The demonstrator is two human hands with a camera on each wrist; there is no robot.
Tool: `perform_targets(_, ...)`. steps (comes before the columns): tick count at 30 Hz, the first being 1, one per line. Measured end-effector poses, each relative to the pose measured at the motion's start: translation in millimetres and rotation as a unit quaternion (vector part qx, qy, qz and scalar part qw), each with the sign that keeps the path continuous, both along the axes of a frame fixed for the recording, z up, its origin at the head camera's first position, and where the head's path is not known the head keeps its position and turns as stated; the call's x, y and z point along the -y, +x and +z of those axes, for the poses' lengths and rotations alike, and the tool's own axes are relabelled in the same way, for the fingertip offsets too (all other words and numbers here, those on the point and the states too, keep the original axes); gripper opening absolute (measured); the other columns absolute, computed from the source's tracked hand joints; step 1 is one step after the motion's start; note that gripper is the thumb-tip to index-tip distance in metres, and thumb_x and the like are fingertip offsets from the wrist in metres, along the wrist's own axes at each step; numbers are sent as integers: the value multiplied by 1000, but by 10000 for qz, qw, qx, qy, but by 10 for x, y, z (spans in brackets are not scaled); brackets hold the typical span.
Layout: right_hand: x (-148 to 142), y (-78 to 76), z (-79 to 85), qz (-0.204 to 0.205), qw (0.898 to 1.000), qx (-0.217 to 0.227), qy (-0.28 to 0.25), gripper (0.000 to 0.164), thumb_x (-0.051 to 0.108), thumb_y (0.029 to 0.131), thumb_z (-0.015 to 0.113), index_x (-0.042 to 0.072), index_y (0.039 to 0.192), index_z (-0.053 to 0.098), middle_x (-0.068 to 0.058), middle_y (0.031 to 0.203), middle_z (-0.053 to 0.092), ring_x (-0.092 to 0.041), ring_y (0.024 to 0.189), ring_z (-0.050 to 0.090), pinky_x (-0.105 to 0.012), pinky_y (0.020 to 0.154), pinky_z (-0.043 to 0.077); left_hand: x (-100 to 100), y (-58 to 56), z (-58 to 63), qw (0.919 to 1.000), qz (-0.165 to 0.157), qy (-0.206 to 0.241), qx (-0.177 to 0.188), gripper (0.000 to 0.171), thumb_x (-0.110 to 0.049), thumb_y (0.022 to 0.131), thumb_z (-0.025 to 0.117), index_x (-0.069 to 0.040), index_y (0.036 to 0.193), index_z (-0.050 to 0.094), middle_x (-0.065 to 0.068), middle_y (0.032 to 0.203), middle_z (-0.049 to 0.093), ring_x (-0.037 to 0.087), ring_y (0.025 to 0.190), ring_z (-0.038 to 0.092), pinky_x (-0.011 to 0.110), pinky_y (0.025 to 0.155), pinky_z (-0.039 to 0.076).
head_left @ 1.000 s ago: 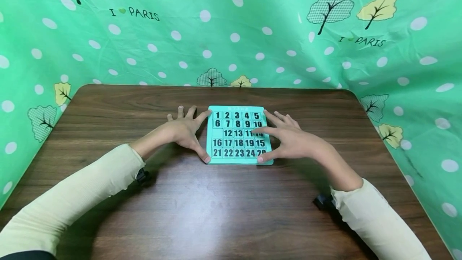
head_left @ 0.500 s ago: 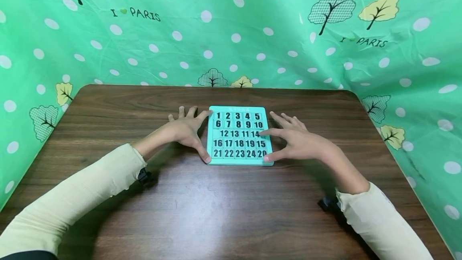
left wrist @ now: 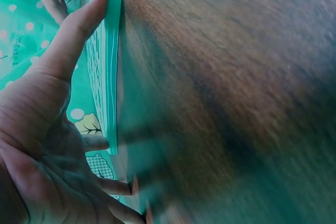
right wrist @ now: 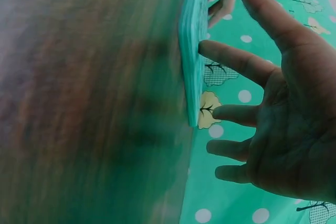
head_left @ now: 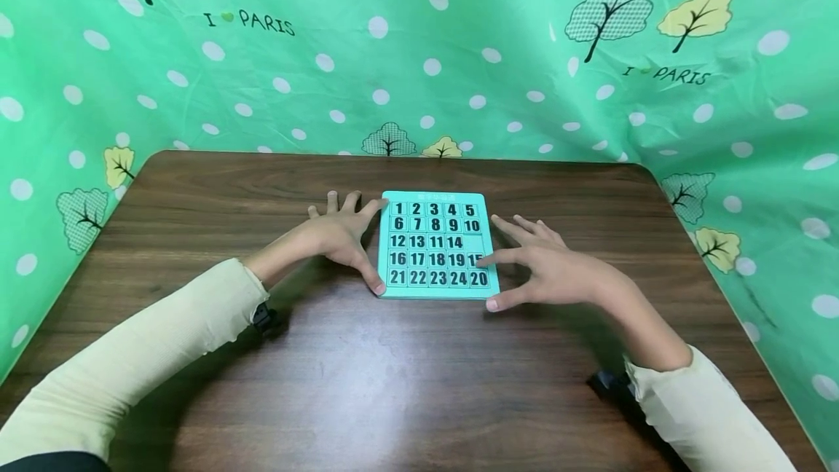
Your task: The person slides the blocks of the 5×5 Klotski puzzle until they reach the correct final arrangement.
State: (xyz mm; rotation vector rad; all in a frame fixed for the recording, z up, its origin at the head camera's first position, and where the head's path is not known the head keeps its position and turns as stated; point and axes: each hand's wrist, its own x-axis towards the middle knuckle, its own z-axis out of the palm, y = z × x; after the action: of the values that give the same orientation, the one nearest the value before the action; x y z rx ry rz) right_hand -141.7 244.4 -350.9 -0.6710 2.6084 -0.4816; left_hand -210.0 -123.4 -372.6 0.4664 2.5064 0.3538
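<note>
A turquoise number sliding puzzle (head_left: 437,288) lies flat on the table, its numbered tiles in rows. The gap in the tiles is at the right end of the third row, after 12, 13, 11, 14. My left hand (head_left: 339,235) is spread along the puzzle's left side, thumb at the near corner and index finger at the far corner; the left wrist view shows the thumb (left wrist: 86,19) on the rim. From the right, my right hand (head_left: 547,261) reaches in with its index fingertip on tile 15. Its thumb is beside the near right corner, other fingers extended.
The dark wooden table (head_left: 341,399) extends around the puzzle. Behind and beside it hangs a green dotted cloth (head_left: 406,20) with tree prints. Black wrist devices are strapped under both pale sleeves (head_left: 164,326).
The third-row tiles have slid left, moving the gap from the row's left end to its right end. My right hand has shifted right and nearer, its index finger now on tile 15. The left hand stays.
</note>
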Motion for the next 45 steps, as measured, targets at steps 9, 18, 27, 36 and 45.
perform_targets(9,20,-127,-32,-89,9998,-131,104,79,69,90,88,31,156,70,-25,189,16,-63,172,7,-87,132,3,-22,-10,11,10000,4,-64,53,169,-74,56,106,-39,183,0,26,189,-8,67,168,-17,94,126,0)
perform_targets(18,414,-82,-96,641,9978,-131,45,79,69,90,87,37,159,67,-20,191,14,-59,174,8,-86,133,5,3,-20,-28,10000,-11,-36,-67,173,-85,49,102,-42,182,0,28,188,-5,70,167,-14,98,123,2)
perform_targets(27,365,-55,-94,462,9988,-42,155,75,71,90,86,40,156,69,-20,190,18,-60,174,9,-85,134,4,1,-10,-3,10000,-33,-39,-68,174,-88,47,101,-43,182,1,27,189,-4,70,168,-13,98,123,3)
perform_targets(36,414,-62,-45,492,9987,-160,-22,75,67,89,89,35,154,71,-20,190,18,-58,174,9,-84,135,4,-15,8,44,9998,-98,-175,-57,166,-78,58,104,-38,183,0,28,188,-6,69,168,-15,95,125,3)
perform_targets(45,627,-111,-81,764,9969,-27,209,76,71,91,85,42,159,66,-16,191,14,-54,176,4,-82,136,2,-14,-20,-25,9996,-126,-198,-150,172,-87,52,100,-40,182,-1,28,188,-1,72,167,-11,97,123,6)
